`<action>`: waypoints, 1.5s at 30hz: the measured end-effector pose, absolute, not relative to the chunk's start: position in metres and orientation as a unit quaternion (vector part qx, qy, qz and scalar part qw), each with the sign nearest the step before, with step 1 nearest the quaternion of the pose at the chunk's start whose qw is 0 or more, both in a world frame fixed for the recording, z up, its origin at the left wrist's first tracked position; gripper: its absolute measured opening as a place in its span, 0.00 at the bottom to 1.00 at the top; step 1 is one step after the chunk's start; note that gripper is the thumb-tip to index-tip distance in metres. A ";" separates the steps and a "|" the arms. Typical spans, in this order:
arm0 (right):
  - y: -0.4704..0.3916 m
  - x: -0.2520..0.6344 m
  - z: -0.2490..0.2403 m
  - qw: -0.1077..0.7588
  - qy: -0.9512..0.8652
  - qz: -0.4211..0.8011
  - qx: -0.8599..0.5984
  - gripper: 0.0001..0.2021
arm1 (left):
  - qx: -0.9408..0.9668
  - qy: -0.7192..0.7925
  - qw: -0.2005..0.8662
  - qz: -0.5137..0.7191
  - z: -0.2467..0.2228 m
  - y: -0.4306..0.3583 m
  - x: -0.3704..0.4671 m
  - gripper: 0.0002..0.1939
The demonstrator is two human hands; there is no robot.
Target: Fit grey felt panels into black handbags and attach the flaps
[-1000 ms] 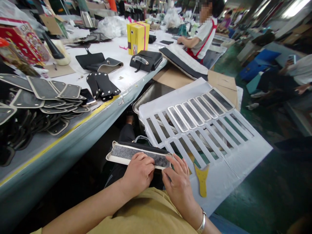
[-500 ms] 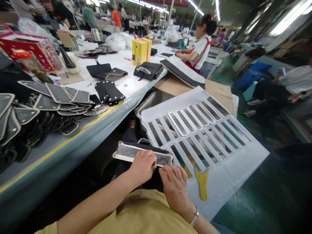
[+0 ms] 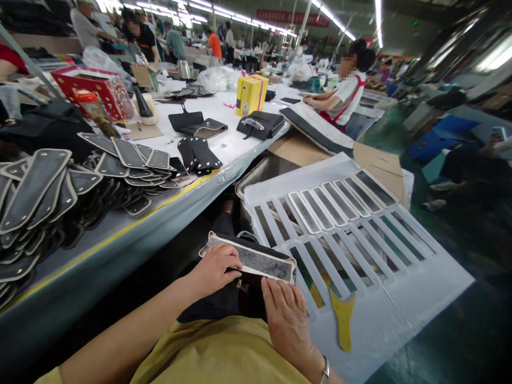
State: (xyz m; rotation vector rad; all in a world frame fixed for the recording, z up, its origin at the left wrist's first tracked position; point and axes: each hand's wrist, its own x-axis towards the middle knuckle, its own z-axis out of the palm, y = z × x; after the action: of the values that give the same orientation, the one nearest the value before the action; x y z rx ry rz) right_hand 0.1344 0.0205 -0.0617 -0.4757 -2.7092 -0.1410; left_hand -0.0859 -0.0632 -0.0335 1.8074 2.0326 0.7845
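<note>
A black bag piece [image 3: 256, 259] with a grey felt-like strip and a cream border lies tilted over my lap. My left hand [image 3: 218, 266] grips its lower edge left of the middle, fingers bent over the strip and thumb below. Near the right end, my right hand [image 3: 283, 304] has its fingertips pressed together on the same lower edge. A small metal fitting [image 3: 239, 283] hangs beneath the piece between my hands. Just to the right, a white slotted board [image 3: 416, 288] carries several grey strips [image 3: 320, 205] and a yellow scraper [image 3: 344, 320].
The worktable [image 3: 160, 250] on the left bears a pile of dark rounded flaps [image 3: 36, 192], black bag parts [image 3: 200, 154], a red box [image 3: 92, 88] and a yellow box [image 3: 251, 95]. A person in a red apron [image 3: 348, 98] works beyond the board.
My left hand has slid left along the piece, uncovering more of the strip's middle. My right hand stays at the right end. The view has shifted, so the surroundings appear farther right and lower.
</note>
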 end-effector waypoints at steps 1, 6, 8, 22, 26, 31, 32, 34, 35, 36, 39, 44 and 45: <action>0.020 0.133 -0.062 0.191 -0.966 -0.052 -0.169 0.22 | 0.627 0.711 0.154 0.278 -0.034 -0.063 -0.086 0.02; 0.020 0.132 -0.065 0.189 -0.967 -0.066 -0.159 0.22 | 0.595 0.745 0.139 0.269 -0.036 -0.055 -0.078 0.06; 0.020 0.130 -0.067 0.185 -0.968 -0.068 -0.155 0.22 | 0.585 0.757 0.131 0.258 -0.036 -0.053 -0.077 0.05; 0.018 0.093 -0.065 0.179 -0.976 -0.085 -0.087 0.21 | 0.584 0.759 0.114 0.265 -0.036 -0.061 -0.091 0.02; 0.017 0.090 -0.067 0.192 -0.974 -0.092 -0.081 0.21 | 0.563 0.766 0.109 0.291 -0.043 -0.082 -0.117 0.05; 0.017 0.087 -0.070 0.189 -0.976 -0.086 -0.072 0.21 | 0.560 0.760 0.111 0.312 -0.052 -0.092 -0.127 0.02; 0.017 0.087 -0.071 0.188 -0.976 -0.084 -0.071 0.21 | 0.551 0.761 0.110 0.324 -0.053 -0.091 -0.125 0.02; 0.016 0.085 -0.074 0.189 -0.976 -0.083 -0.070 0.21 | 0.529 0.765 0.109 0.349 -0.055 -0.089 -0.122 0.03; 0.015 0.084 -0.075 0.189 -0.976 -0.083 -0.069 0.21 | 0.519 0.767 0.108 0.361 -0.055 -0.088 -0.120 0.03; 0.015 0.084 -0.076 0.189 -0.976 -0.082 -0.070 0.21 | 0.510 0.769 0.107 0.370 -0.055 -0.087 -0.118 0.03; 0.013 0.080 -0.078 0.190 -0.976 -0.079 -0.068 0.21 | 0.500 0.773 0.102 0.378 -0.055 -0.085 -0.116 0.05; 0.011 0.070 -0.077 0.193 -0.976 -0.078 -0.061 0.21 | 0.503 0.781 0.093 0.358 -0.053 -0.082 -0.115 0.05; 0.010 0.067 -0.076 0.196 -0.976 -0.079 -0.061 0.21 | 0.504 0.783 0.089 0.353 -0.052 -0.082 -0.114 0.05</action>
State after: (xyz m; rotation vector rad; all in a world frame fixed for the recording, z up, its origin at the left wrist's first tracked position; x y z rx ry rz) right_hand 0.0674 0.0103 -0.0764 -0.1722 -2.7328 -0.2203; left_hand -0.1142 -0.0815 -0.0520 1.4992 2.3298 1.0496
